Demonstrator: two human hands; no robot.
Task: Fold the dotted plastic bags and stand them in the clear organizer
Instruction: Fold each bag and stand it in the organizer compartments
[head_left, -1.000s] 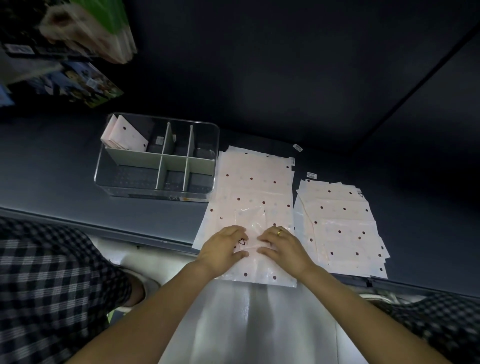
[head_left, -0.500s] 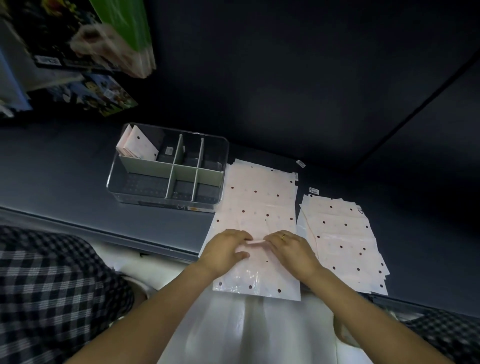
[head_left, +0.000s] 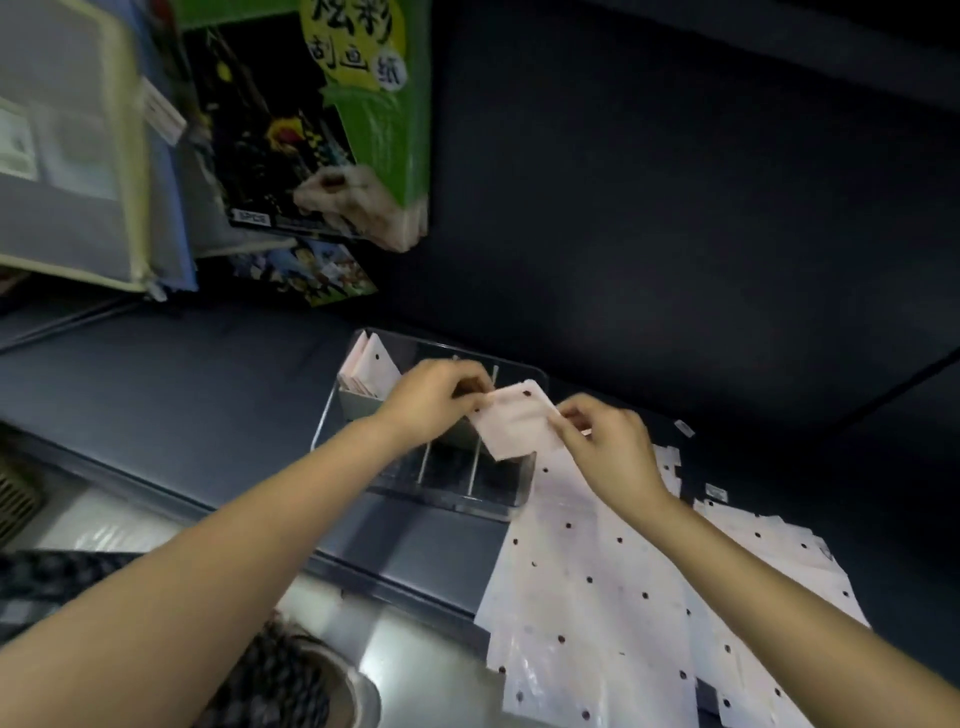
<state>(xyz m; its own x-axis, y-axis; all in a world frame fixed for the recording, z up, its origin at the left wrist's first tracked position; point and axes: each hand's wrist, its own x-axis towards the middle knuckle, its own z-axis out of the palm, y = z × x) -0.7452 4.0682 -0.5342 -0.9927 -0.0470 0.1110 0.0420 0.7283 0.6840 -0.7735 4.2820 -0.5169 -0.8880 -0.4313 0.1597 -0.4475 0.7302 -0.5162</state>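
A folded dotted bag (head_left: 514, 423), pale pink and roughly square, is held tilted above the clear organizer (head_left: 511, 501). Folded bags (head_left: 371, 371) are stood upright in its far-left compartment. Unfolded dotted bags (head_left: 587, 587) are laid flat beside the organizer, with a second stack (head_left: 779, 566) alongside.

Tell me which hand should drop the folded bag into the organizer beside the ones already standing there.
Left, probably. The left hand pinches the folded bag directly above the clear organizer, nearer the standing folded bags. The right hand holds the far edge, over the flat bags.
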